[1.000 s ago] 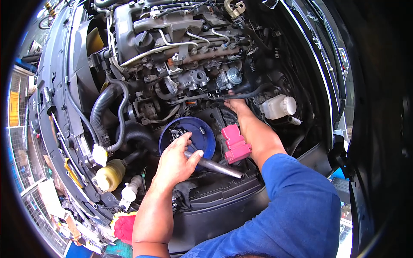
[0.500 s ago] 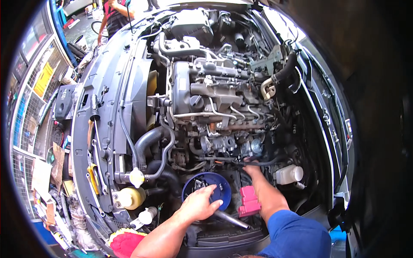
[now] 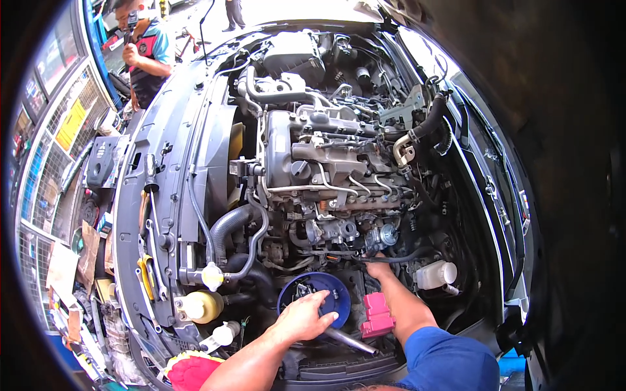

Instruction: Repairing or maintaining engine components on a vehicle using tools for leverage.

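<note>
My left hand (image 3: pixel 303 318) is over a round blue bowl (image 3: pixel 341 301) in the engine bay, fingers spread and thumb held apart. Small dark metal parts (image 3: pixel 302 289) lie inside the bowl. A silver metal tube (image 3: pixel 352 341) slants out from beneath this hand toward the lower right; the hand does not close round it. Farther right, my right hand (image 3: pixel 375 267) reaches down beside the engine (image 3: pixel 332 156), below a black hose (image 3: pixel 407 259). Its fingers are hidden there, so whatever they touch cannot be seen. Next to my right forearm is a pink-red block-shaped cover (image 3: pixel 377 315).
Wrenches (image 3: pixel 154 251) and yellow-handled pliers (image 3: pixel 145 277) lie along the left front panel. A yellowish reservoir (image 3: pixel 201 306) and a red-yellow cloth (image 3: pixel 192 371) are near my left arm. A white reservoir (image 3: pixel 435 275) stands at right. Another person (image 3: pixel 147 58) stands at upper left.
The view has shifted slightly, and the engine sits a little lower in it. More of the person at upper left shows now. My hands keep nearly the same places.
</note>
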{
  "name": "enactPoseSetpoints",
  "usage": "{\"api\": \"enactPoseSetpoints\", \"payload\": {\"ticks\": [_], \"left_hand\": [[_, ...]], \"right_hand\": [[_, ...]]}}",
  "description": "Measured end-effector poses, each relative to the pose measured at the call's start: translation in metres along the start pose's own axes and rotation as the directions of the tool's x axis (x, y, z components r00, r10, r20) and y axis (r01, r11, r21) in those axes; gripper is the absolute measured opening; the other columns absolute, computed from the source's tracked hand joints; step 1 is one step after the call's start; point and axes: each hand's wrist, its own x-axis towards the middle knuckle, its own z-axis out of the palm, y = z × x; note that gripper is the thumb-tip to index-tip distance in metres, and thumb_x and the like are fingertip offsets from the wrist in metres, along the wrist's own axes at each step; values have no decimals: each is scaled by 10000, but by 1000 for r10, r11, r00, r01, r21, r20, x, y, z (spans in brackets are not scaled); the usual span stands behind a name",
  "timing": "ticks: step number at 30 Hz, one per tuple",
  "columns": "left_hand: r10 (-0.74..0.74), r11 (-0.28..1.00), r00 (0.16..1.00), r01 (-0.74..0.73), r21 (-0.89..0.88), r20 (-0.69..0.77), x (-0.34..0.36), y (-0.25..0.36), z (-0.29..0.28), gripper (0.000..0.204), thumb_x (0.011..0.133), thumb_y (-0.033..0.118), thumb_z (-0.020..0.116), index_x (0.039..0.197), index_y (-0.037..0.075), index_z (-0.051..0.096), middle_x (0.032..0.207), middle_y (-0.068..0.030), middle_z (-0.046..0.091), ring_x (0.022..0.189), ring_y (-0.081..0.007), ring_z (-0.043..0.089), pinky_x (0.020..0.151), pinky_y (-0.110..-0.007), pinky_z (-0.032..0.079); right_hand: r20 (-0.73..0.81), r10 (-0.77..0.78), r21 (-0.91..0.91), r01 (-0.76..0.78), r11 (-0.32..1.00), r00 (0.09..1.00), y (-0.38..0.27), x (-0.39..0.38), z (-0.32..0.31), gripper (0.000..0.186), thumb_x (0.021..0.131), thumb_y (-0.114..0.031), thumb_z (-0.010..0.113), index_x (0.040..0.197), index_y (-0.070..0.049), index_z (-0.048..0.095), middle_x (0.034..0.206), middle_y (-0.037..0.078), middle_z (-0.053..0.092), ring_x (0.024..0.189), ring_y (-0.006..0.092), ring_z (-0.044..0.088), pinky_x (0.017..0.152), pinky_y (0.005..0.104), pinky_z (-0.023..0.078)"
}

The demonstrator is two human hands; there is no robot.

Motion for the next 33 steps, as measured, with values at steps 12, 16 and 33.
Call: {"api": "enactPoseSetpoints", "payload": {"ticks": [12, 16, 33], "left_hand": [[-47, 999, 999, 47, -5, 9, -8, -3, -7, 671, 881, 380, 685, 1394, -3, 488, 1245, -197, 640, 1161, -338, 614, 1009, -398, 477], [-22, 1000, 998, 23, -9, 61, -2, 5, -7, 668, 893, 386, 662, 1397, -12, 480, 1262, -209, 631, 1216, -343, 586, 1044, -406, 453], [26, 999, 994, -27, 16, 104, 2, 5, -10, 677, 920, 395, 624, 1425, -12, 434, 1327, -222, 585, 1240, -345, 567, 1055, -414, 445]], "right_hand": [[393, 625, 800, -586, 130, 675, -1, 3, 9, 264, 956, -310, 639, 1115, -99, 648, 981, 109, 676, 828, 267, 665, 731, 372, 556], [21, -10, -62, 12, 998, 1000, 24, 5, 10, 238, 997, -337, 582, 1119, -136, 624, 914, 35, 657, 772, 212, 641, 737, 422, 558], [182, 406, 492, -441, 751, 896, 26, 2, -3, 237, 982, -285, 624, 1112, -92, 579, 965, 74, 643, 857, 245, 651, 763, 441, 576]]}}
